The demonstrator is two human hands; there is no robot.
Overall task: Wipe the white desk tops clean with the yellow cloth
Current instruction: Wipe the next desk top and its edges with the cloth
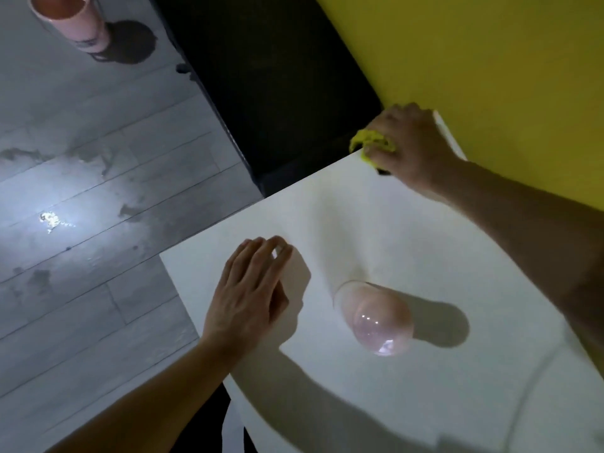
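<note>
The white desk top [376, 230] fills the lower right of the view. At its far corner my right hand [408, 145] grips the bunched yellow cloth [371, 142] and holds it down on the desk beside the yellow wall. Most of the cloth is hidden under my fingers. My left hand [251, 292] rests flat on the desk near its left edge, fingers straight and holding nothing.
A clear pinkish glass [376, 317] stands on the desk between my arms. A yellow wall [490, 60] borders the desk on the right. A black gap [277, 93] lies beyond the far edge. A pink bin [72, 18] stands on the grey floor [81, 191].
</note>
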